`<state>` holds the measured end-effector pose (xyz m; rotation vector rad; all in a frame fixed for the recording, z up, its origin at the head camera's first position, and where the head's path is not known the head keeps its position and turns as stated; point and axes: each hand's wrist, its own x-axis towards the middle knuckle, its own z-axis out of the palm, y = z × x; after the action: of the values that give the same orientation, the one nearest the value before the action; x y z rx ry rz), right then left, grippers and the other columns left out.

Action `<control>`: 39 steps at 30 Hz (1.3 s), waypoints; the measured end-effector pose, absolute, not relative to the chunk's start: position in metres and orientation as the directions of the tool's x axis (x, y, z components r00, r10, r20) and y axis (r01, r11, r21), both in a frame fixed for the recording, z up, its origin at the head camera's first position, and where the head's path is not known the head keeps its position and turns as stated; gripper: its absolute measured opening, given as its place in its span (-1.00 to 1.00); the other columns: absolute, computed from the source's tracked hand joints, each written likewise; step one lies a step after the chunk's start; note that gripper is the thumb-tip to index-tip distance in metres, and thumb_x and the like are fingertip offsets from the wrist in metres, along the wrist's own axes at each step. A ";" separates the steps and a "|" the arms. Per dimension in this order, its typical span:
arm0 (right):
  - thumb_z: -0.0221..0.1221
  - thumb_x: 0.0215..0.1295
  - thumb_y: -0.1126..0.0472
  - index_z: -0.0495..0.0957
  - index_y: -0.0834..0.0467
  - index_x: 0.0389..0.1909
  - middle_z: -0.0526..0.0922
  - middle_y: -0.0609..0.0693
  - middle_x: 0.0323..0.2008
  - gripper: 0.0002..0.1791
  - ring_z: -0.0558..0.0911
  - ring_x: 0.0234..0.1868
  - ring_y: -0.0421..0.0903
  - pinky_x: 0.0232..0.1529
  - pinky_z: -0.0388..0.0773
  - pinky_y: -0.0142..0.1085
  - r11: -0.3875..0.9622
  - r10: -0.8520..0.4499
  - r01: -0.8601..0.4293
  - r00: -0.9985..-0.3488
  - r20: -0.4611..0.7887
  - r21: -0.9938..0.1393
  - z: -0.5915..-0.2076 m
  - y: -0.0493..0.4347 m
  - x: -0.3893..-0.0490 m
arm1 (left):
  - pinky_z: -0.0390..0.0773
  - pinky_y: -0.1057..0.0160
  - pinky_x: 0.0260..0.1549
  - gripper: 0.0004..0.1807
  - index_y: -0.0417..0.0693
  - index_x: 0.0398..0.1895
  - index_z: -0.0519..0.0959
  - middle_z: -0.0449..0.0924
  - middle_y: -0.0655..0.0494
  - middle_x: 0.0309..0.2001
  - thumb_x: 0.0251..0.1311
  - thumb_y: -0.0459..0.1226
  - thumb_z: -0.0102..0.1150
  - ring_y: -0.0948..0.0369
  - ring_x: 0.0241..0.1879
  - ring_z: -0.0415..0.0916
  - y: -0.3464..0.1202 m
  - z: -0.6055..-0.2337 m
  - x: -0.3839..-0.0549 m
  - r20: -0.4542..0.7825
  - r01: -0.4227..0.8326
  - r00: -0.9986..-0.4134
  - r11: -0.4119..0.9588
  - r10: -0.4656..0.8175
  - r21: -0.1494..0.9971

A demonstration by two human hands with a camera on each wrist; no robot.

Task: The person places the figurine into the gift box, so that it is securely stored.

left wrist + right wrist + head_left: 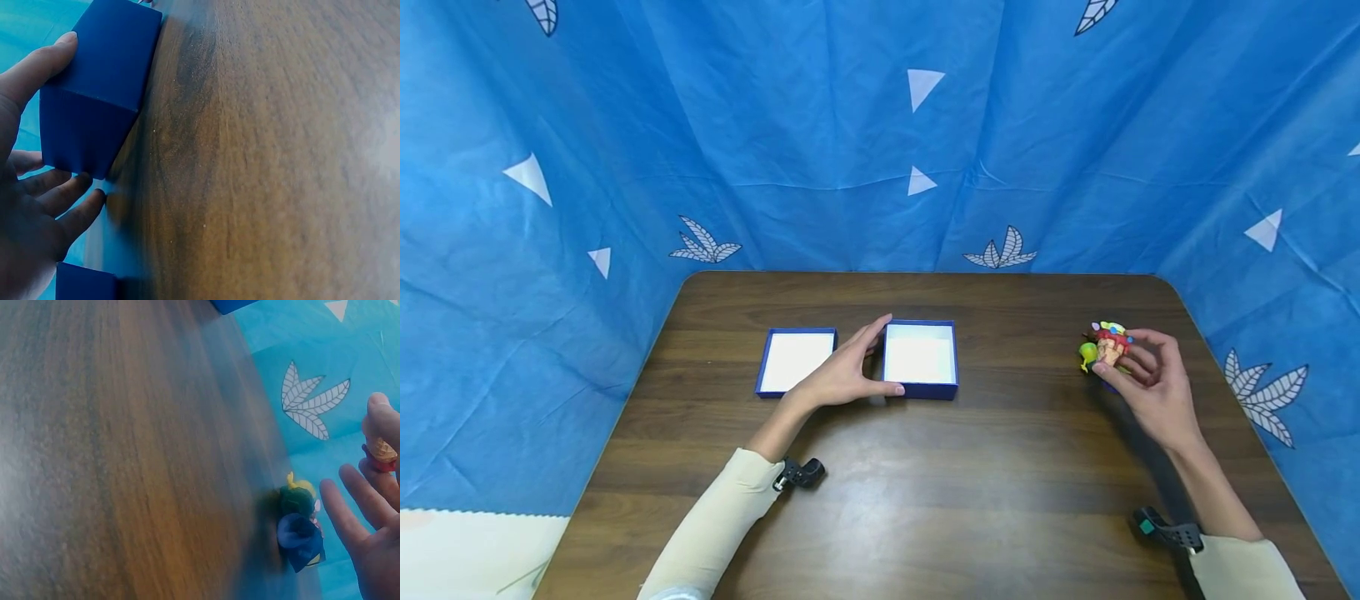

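In the head view my left hand (841,372) grips the left side of an open blue box (931,390) with a white inside. Its thumb lies along the front wall and the fingers reach to the back corner. The left wrist view shows the thumb on the box's blue wall (106,56). At the right, my right hand (1159,398) pinches a small ice-cream-cone toy (1108,348) with a waffle cone and red topping, held above the table. Close by are a green-and-yellow figure (297,499) and a blue piece (301,540), partly hidden by the hand in the head view.
A shallow blue lid (795,360), white inside, lies left of the box. The brown wooden table (1000,467) stretches between the hands. Blue patterned cloth (850,125) hangs behind the table and along both sides.
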<state>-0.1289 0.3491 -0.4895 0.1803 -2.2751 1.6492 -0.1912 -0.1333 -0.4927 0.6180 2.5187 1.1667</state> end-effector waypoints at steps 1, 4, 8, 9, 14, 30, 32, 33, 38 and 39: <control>0.34 0.27 0.63 0.28 0.22 0.46 0.74 -0.26 0.02 -0.21 0.77 -0.05 -0.43 -0.13 0.70 -0.61 0.331 0.086 -0.286 -0.940 0.330 -0.899 -0.489 0.349 -0.129 | 0.42 -0.14 0.56 0.34 0.50 0.78 -0.16 -0.03 0.13 0.78 0.08 0.31 0.55 -0.07 0.67 0.24 -0.133 -0.493 -0.191 -0.086 0.255 -0.864 0.578 0.497 0.775; 0.37 0.28 0.59 0.26 0.22 0.45 0.74 -0.37 -0.02 -0.21 0.74 -0.04 -0.48 -0.06 0.67 -0.64 0.397 0.082 -0.274 -0.940 0.331 -0.876 -0.488 0.346 -0.129 | 0.42 -0.14 0.56 0.33 0.54 0.77 -0.17 -0.03 0.15 0.77 0.08 0.31 0.56 -0.06 0.67 0.25 -0.133 -0.493 -0.191 -0.081 0.258 -0.864 0.574 0.497 0.777; 0.46 0.25 0.49 0.30 0.25 0.42 0.71 -0.48 -0.06 -0.22 0.72 -0.05 -0.54 -0.01 0.63 -0.69 0.507 0.110 -0.244 -0.933 0.343 -0.827 -0.486 0.343 -0.130 | 0.42 -0.15 0.55 0.34 0.53 0.77 -0.16 -0.03 0.15 0.77 0.08 0.31 0.56 -0.06 0.66 0.27 -0.133 -0.494 -0.190 -0.075 0.261 -0.866 0.575 0.494 0.776; 0.48 0.23 0.48 0.32 0.26 0.42 0.71 -0.48 -0.06 -0.21 0.71 -0.06 -0.54 -0.01 0.62 -0.69 0.521 0.122 -0.238 -0.930 0.347 -0.820 -0.486 0.343 -0.130 | 0.42 -0.15 0.55 0.34 0.54 0.77 -0.17 -0.03 0.15 0.77 0.08 0.31 0.56 -0.06 0.66 0.27 -0.133 -0.494 -0.190 -0.075 0.261 -0.867 0.576 0.493 0.775; 0.53 0.13 0.51 0.40 0.27 0.42 0.70 -0.47 -0.03 -0.18 0.70 -0.07 -0.50 -0.01 0.61 -0.70 0.541 0.168 -0.235 -0.911 0.377 -0.808 -0.488 0.340 -0.131 | 0.42 -0.17 0.55 0.34 0.49 0.78 -0.16 -0.04 0.14 0.78 0.08 0.31 0.55 -0.07 0.66 0.25 -0.132 -0.493 -0.190 -0.074 0.261 -0.864 0.569 0.497 0.780; 0.61 0.17 0.21 0.41 0.12 0.41 0.82 0.06 0.13 -0.17 0.58 0.04 -0.68 0.06 0.45 -0.80 0.655 0.154 -0.170 -0.924 0.350 -0.737 -0.479 0.323 -0.131 | 0.42 -0.17 0.55 0.33 0.49 0.78 -0.16 -0.05 0.13 0.78 0.10 0.31 0.54 -0.07 0.66 0.26 -0.132 -0.493 -0.191 -0.075 0.263 -0.864 0.574 0.498 0.776; 0.61 0.18 0.18 0.41 0.12 0.40 0.77 0.28 0.16 -0.18 0.56 0.04 -0.70 0.07 0.43 -0.81 0.662 0.147 -0.163 -0.929 0.340 -0.731 -0.477 0.321 -0.132 | 0.42 -0.17 0.55 0.32 0.51 0.78 -0.16 -0.05 0.13 0.78 0.10 0.31 0.54 -0.07 0.66 0.26 -0.132 -0.493 -0.191 -0.077 0.260 -0.865 0.574 0.495 0.776; 0.61 0.17 0.17 0.42 0.12 0.40 0.77 0.30 0.16 -0.18 0.54 0.03 -0.71 0.07 0.43 -0.81 0.664 0.144 -0.160 -0.931 0.335 -0.731 -0.477 0.320 -0.133 | 0.42 -0.17 0.55 0.32 0.52 0.78 -0.16 -0.05 0.14 0.78 0.10 0.31 0.55 -0.07 0.66 0.26 -0.132 -0.493 -0.191 -0.078 0.257 -0.866 0.575 0.493 0.776; 0.63 0.16 0.11 0.46 0.07 0.37 0.77 0.26 0.18 -0.21 0.52 0.03 -0.72 0.07 0.42 -0.79 0.664 0.159 -0.127 -0.939 0.306 -0.737 -0.475 0.315 -0.135 | 0.43 -0.16 0.54 0.33 0.46 0.79 -0.15 -0.04 0.12 0.78 0.10 0.30 0.55 -0.08 0.66 0.26 -0.132 -0.492 -0.190 -0.079 0.261 -0.866 0.581 0.493 0.771; 0.63 0.16 0.09 0.46 0.06 0.37 0.77 0.25 0.18 -0.21 0.51 0.03 -0.72 0.07 0.41 -0.79 0.665 0.163 -0.120 -0.940 0.300 -0.737 -0.474 0.314 -0.135 | 0.43 -0.16 0.54 0.33 0.45 0.79 -0.15 -0.04 0.12 0.78 0.10 0.30 0.55 -0.07 0.66 0.26 -0.132 -0.492 -0.190 -0.079 0.262 -0.866 0.583 0.494 0.769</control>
<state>-0.1348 0.3136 -0.4743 -0.0343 -2.5409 1.1608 -0.1901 -0.1319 -0.4916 0.6205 2.5313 1.1614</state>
